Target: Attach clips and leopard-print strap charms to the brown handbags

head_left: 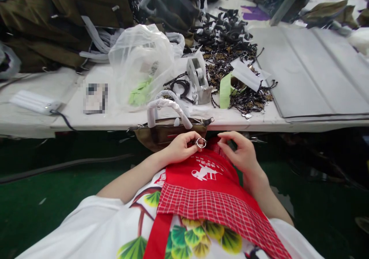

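Between the thumb and fingers of my left hand [183, 147] is a shiny metal ring [197, 144], held just above the red apron. My right hand [240, 151] is raised a short way to the right of it, thumb and forefinger slightly apart, with nothing visible between them. An olive-brown handbag [165, 136] leans at the table edge just beyond my left hand. Its handles [170, 104] are wrapped in white material and stand up over the edge. A zipper runs along its top. My left hand hides part of the bag's right side.
On the white table [72, 114] are a phone [95, 98], a cloudy plastic bag [141, 59] with green pieces, a metal tape dispenser [198, 80] and a green tape roll [225, 91]. Dark cords with metal clips [227, 59] are heaped behind. Grey sheets [314, 74] lie right; brown bags [57, 20] stand left.
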The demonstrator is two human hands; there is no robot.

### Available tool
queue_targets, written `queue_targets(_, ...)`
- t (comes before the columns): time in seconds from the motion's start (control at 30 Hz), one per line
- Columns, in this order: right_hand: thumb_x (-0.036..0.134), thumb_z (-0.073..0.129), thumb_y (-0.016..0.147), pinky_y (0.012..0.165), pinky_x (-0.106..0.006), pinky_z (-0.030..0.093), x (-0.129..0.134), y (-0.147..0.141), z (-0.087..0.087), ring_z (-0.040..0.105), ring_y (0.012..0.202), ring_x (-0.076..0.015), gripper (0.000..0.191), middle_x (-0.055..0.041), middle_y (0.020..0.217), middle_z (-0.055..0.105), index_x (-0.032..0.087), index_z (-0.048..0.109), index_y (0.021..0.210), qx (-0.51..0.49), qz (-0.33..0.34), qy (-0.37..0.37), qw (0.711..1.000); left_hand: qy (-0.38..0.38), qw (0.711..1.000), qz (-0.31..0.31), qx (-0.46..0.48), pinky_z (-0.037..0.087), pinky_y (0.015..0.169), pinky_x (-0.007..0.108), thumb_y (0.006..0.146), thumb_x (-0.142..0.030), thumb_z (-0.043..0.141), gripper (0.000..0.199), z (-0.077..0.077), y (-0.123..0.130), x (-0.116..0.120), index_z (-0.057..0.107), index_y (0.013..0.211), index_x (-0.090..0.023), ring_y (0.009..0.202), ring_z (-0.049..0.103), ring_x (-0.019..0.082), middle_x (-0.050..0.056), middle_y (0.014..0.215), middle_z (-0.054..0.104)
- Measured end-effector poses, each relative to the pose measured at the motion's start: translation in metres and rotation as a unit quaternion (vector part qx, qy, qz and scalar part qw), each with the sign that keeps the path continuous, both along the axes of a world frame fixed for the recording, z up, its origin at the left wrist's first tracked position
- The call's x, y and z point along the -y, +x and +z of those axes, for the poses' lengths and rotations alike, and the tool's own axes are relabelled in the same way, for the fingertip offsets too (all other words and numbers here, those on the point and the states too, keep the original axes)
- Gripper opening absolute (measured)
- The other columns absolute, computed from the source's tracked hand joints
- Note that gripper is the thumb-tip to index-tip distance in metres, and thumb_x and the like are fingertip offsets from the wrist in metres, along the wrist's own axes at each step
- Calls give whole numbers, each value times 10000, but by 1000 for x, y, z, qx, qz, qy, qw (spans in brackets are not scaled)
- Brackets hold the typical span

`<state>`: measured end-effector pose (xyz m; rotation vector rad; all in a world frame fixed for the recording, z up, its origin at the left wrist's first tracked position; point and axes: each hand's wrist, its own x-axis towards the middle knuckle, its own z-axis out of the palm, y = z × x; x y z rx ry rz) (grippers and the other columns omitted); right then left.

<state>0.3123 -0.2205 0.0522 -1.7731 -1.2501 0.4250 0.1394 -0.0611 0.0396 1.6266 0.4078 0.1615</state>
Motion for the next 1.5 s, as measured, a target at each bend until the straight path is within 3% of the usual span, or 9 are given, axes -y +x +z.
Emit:
queue_targets(0.1,206,620,888,800,-345,496,-10,-17,7,628,813,-194,221,-49,897,709,232,688,1097,116,119,-14,986,33,999,-9,6,500,719,238,850,-248,604,122,-1,1,1,624,888,-134,749,610,128,29,818,667)
queue_targets(0.27,168,546,938,789,-357,474,-20,-24,-2,602,813,-200,205,-64,889,708,230,709,1045,204,120,24,971,29,999,-26,8,510,717,254,887,-282,566,164,1,-3,1,622,913,-130,751,617,140,39,815,671)
queue_targets(0.53,182,534,956,736,-294,514,-24,-23,11,634,823,-164,194,-41,882,677,248,714,989,10,149,50,987,79,991,-33,103,462,1028,390,812,-165,531,438,19,-12,-17,572,1248,-184,1206,555,250,111,1308,589)
queue_targets(0.73,173,565,935,727,-274,519,-30,-19,13,633,815,-149,200,-33,893,660,256,738,993,-112,175,56,976,59,989,-113,80,511,855,316,833,-241,576,251,33,-3,-21,640,1055,-144,907,639,196,75,998,696)
queue_targets(0.8,156,577,923,710,-265,507,-30,-17,10,610,805,-143,229,-27,885,632,277,749,1016,-115,164,60,978,22,991,-117,58,506,764,283,822,-292,626,195,33,-1,-20,646,942,-139,807,624,174,54,882,685)
queue_targets(0.93,146,583,913,719,-273,494,-29,-13,4,580,833,-151,279,-24,878,581,318,759,1045,-121,158,53,979,-193,970,-130,73,500,744,281,800,-446,681,324,30,1,-15,649,895,-138,785,625,172,59,850,675)
queue_targets(1.03,190,601,911,724,-286,494,-30,-15,2,576,840,-163,238,-28,882,582,311,762,1037,-132,149,45,979,-273,956,-90,55,489,700,258,762,-461,746,342,26,2,-10,662,828,-137,724,620,147,52,804,683)
queue_targets(1.3,313,715,837,733,-285,525,-36,-42,-3,620,788,-154,286,-16,881,669,243,667,1110,-373,74,0,925,-227,959,146,81,472,676,220,741,-419,779,297,15,-3,-6,673,749,-142,682,594,113,13,726,668)
queue_targets(1.5,356,723,827,651,-262,517,-43,-55,-15,616,700,-143,190,-14,831,693,221,678,954,-342,-37,13,939,-187,955,222,55,478,630,220,697,-408,802,291,6,-4,3,693,748,-143,644,592,116,16,709,684)
